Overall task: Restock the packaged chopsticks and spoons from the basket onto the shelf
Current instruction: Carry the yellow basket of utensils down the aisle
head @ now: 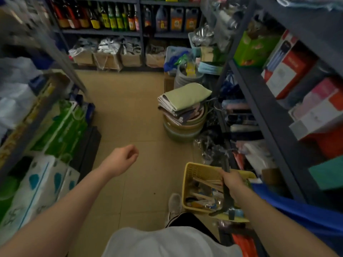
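A yellow plastic basket (193, 170) hangs low on the right, above the floor. Inside lie packaged wooden chopsticks (207, 182) and other wrapped utensils (202, 201); spoons cannot be told apart. My right hand (232, 180) grips the basket's dark handle (226, 197). My left hand (125, 157) hangs in the air over the aisle floor with loosely curled fingers and holds nothing. The dark metal shelf (259, 101) runs along the right side, close to the basket.
A stack of basins with folded cloths (183, 108) stands on the floor ahead by the right shelf. Green and white packs (55, 145) line the left shelf. Bottles and boxes fill the far shelves (104, 32). My shoe (174, 203) is on the tan tiled aisle.
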`<state>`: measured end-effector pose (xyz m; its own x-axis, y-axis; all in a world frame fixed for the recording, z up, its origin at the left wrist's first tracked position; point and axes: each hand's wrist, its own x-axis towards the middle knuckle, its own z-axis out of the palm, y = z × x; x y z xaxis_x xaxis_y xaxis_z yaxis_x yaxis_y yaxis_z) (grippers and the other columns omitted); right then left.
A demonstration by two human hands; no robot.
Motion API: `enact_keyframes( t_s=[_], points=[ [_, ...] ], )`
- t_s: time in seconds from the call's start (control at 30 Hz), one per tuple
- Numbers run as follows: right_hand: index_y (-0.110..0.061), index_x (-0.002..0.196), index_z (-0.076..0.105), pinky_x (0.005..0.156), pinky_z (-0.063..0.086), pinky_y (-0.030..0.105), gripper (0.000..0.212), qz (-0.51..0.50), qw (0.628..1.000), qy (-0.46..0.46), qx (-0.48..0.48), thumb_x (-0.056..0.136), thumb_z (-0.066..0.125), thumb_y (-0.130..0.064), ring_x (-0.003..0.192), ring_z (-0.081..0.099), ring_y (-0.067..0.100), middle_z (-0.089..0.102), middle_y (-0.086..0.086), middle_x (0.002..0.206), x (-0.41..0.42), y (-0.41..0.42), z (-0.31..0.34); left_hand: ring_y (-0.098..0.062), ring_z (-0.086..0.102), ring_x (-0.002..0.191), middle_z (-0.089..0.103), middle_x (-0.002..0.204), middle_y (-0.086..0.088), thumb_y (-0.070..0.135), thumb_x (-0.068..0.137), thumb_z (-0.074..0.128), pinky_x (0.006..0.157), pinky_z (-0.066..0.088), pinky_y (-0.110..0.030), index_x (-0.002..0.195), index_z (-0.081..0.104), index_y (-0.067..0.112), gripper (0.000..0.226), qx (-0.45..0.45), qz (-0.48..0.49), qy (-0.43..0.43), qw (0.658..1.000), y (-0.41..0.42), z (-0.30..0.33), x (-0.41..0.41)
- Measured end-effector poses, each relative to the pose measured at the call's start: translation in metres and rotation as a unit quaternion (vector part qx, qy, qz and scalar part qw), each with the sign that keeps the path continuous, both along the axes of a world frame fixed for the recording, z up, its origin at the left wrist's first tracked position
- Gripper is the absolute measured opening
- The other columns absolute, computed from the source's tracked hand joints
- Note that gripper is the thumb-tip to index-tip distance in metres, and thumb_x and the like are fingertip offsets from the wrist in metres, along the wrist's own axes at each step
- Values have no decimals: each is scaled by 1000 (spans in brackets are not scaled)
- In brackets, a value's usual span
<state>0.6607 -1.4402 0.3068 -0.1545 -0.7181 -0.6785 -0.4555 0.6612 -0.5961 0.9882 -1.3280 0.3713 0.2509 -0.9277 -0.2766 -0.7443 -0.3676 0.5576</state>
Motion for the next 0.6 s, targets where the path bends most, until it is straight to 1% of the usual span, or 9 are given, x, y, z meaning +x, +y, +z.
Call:
enact_keyframes(
  t_s=[0.07,0.13,0.27,0.4,0.53,0.6],
  points=[
    [-9,65,51,63,38,32,34,-4,1000,-14,10,93,52,-30,56,47,23,48,10,58,19,-47,9,-18,59,85,62,89,-1,19,91,49,69,41,-25,101,57,16,13,25,-1,1,1000,-45,-3,15],
    [-9,65,48,56,38,30,35,-8,999,-39,0,94,51,-28,51,44,22,45,8,55,40,-91,22,-18,59,85,63,92,-2,20,92,49,70,43,-26,105,57,15,17,41,-3,3,999,-88,-7,32],
    [-10,69,47,51,35,30,29,-7,996,-83,-13,94,51,-24,48,41,21,41,6,54,87,-173,49,-21,59,88,63,97,-5,21,92,48,72,42,-25,109,56,13,21,71,-4,-11,997,-166,-17,72],
    [-15,80,51,52,36,31,17,6,993,-108,-56,93,53,-25,50,43,19,44,3,58,138,-248,62,-24,59,97,64,105,-8,22,93,46,74,40,-23,112,56,12,24,108,-38,-43,992,-251,-30,123],
    [-13,69,45,47,33,29,28,16,990,-109,-88,94,51,-24,45,39,18,40,5,54,185,-312,61,-25,60,98,67,106,-10,21,92,46,79,42,-24,111,58,10,25,116,-91,-66,987,-344,-38,184],
    [-12,65,43,46,33,27,33,3,992,-91,-87,95,50,-24,42,38,18,40,5,53,208,-337,59,-25,60,98,68,105,-10,20,92,45,80,42,-24,111,58,10,25,111,-126,-72,983,-391,-32,212]
  ],
)
